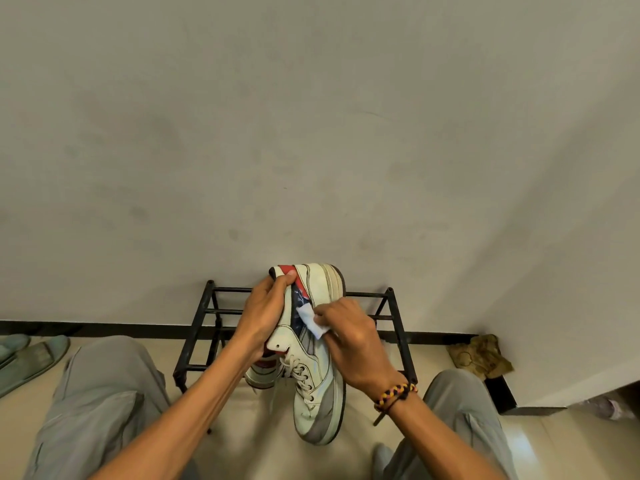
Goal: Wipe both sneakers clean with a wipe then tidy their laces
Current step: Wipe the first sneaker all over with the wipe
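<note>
The sneaker (318, 344) is between the two hands, the left hand (266, 313) at its heel, the right hand (349, 337) pressing the wipe (311, 318) on its side. Behind the hands stands a rack (204, 327) against the wall (311, 133).

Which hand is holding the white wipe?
The right hand, the one with the braided bracelet, pinches the wipe against the sneaker. The left hand only grips the sneaker's heel end.

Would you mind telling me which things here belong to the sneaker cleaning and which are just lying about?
Part of the job:
- sneaker, gripped at the heel by the left hand
- wipe, pressed on it by the right hand

Lying about:
- shoe rack
- slippers on the left
- crumpled brown bag by the wall
</note>
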